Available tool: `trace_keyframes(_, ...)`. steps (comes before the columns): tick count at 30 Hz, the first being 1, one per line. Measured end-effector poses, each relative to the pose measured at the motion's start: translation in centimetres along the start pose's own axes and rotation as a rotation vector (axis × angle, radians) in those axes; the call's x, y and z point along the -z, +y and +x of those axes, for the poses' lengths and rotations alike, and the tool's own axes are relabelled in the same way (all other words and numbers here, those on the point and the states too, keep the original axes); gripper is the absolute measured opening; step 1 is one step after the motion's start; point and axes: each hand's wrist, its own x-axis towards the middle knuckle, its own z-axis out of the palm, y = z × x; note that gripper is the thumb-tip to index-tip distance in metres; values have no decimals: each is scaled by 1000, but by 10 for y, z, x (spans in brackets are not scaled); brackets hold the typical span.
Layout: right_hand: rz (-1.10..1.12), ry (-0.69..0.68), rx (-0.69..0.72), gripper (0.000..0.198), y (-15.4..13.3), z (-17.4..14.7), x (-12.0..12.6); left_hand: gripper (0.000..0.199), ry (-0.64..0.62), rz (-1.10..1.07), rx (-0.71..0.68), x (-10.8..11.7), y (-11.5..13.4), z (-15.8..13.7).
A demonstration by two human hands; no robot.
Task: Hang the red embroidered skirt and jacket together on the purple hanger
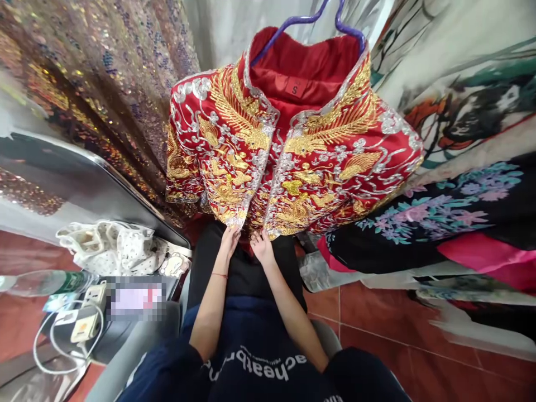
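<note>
A red jacket (318,162) with gold and silver embroidery hangs in front of me on a purple hanger (301,20). Inside its stand-up collar a small red label (295,87) shows the letter S. The front edges lie slightly apart. My left hand (230,240) pinches the bottom corner of the front panel on the left side of the view. Across the gap, my right hand (262,245) has its fingers closed on the hem corner of the other panel. Some of the fingertips are hidden by the cloth.
Sequined fabric (138,72) hangs at the left, beside a large dark panel with a pale edge (100,162). A spotted white cloth bag (117,245), a plastic bottle (42,283) and a white cable (54,368) lie lower left. A black floral garment (419,223) hangs at the right above red floor tiles (377,329).
</note>
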Motion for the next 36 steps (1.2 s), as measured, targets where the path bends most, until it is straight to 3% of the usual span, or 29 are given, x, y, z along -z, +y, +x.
trace_keyframes(7,62,68,14,17,-7,4,-1,27,-185,29,117,2,9,-11)
trace_keyframes(16,-31,89,23,37,-5,4,3,27,-240,77,125,3,17,-18)
trace_keyframes(30,-52,80,-14,37,4,-5,3,27,-134,140,186,14,18,-7)
trace_keyframes(36,-15,52,15,9,-2,-11,1,31,-59,122,160,29,36,-2)
